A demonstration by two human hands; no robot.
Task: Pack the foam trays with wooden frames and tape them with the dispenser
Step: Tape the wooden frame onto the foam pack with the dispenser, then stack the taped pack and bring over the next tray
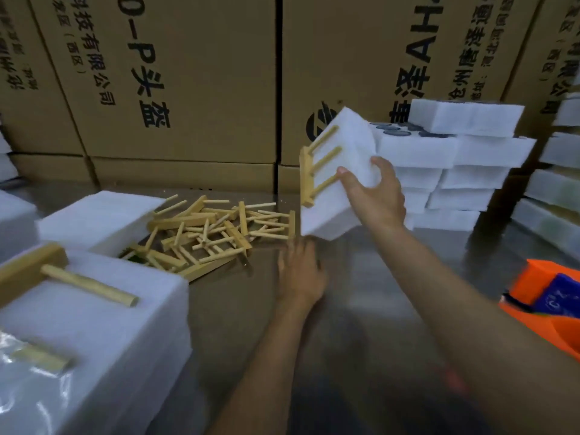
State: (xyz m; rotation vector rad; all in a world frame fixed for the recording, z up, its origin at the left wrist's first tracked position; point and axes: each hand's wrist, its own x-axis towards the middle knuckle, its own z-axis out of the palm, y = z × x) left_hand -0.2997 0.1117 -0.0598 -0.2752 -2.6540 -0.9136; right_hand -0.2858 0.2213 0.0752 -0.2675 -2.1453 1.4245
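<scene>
Right hand: we see our right hand (372,189) gripping a white foam tray stack (337,183), thumb on the front side, fingers curled over the top edge. The stack is lifted and tilted above the metal table (361,277).
Wooden frame on the stack: a comb-shaped wooden frame (317,166) lies against the front of the held foam, its three pegs pointing up and to the right. Our thumb touches the lowest peg.
Left hand: our left hand (299,271) is low over the table, just under the held foam and beside the wood pile. It is blurry, so we cannot tell if it is open or closed.
Wood pile: many loose wooden frames (207,233) lie in a heap on the table, in the middle.
Near left: a foam block (110,324) with a wooden frame piece (62,277) on top, and clear tape on its near side.
Far right: a pile of foam trays (455,158) stands by the cardboard boxes (188,73).
Tape dispenser: the orange tape dispenser (546,306) sits at the right edge, well apart from both hands.
</scene>
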